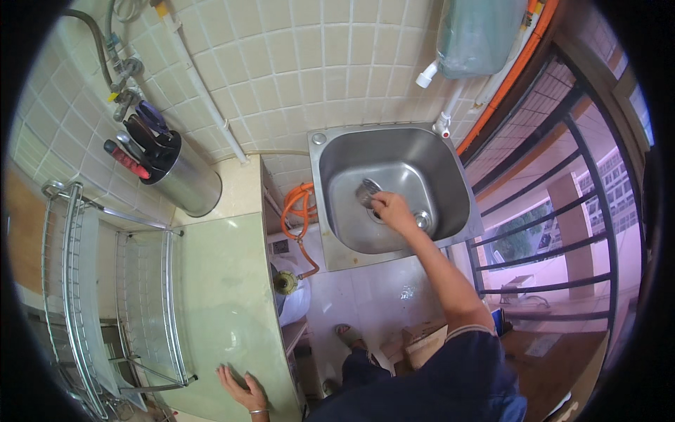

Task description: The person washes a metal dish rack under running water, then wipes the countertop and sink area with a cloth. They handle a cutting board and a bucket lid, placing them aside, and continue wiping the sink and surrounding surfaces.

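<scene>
My right hand (393, 211) reaches down into the stainless-steel sink (332, 248). Its fingers are closed on a small grey item (367, 193) that looks like a steel-wool scourer; its exact kind is hard to tell. Just right of the hand, a round drain fitting (423, 220) shows in the basin floor. A dark round part beneath my fingers is mostly hidden. My left hand (240, 387) lies with fingers apart on the pale green countertop (227, 295), holding nothing, and a thin bracelet circles its wrist.
Left of the counter stands a wire dish rack (142, 306); behind it is a metal knife holder (190, 179) with knives and scissors. An orange hose (298, 208) runs to a gas cylinder (295, 300) below. Window bars (596, 184) flank the sink, with a cardboard box (559, 364) nearby.
</scene>
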The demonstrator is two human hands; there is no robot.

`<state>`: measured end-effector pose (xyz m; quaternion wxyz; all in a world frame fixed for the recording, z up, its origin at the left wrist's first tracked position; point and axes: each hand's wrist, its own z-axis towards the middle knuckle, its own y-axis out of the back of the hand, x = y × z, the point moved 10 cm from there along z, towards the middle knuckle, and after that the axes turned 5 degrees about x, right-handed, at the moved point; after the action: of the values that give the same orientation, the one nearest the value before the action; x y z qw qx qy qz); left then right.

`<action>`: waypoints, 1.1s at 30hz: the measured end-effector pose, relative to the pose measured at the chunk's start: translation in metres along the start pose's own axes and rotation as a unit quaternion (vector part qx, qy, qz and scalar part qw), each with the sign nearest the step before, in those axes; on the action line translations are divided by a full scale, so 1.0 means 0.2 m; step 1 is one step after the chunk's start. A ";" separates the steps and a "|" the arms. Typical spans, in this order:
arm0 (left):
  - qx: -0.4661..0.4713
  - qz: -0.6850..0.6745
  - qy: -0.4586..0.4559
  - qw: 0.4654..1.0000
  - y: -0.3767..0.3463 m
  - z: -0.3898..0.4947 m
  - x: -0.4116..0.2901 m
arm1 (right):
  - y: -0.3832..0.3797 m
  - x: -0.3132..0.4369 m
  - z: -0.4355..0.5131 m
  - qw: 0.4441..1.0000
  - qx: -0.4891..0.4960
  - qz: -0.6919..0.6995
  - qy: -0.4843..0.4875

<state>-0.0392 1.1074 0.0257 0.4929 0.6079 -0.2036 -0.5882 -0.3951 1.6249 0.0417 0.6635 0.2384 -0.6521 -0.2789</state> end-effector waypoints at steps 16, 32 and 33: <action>0.012 -0.007 0.014 1.000 0.00 0.04 -0.09 | -0.25 -1.00 0.31 0.945 0.193 -0.238 -0.110; 0.022 0.057 -0.022 0.998 -0.02 0.04 -0.11 | -0.13 -1.24 0.01 0.785 0.397 -0.397 -0.262; 0.022 0.061 -0.025 0.998 -0.02 0.04 -0.11 | -0.13 -1.22 0.02 0.787 0.397 -0.400 -0.252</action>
<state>-0.0522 1.1238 0.0353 0.5089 0.5903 -0.2655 -0.5675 -0.3988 1.7722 -0.1551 0.1518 0.6412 -0.6957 -0.2861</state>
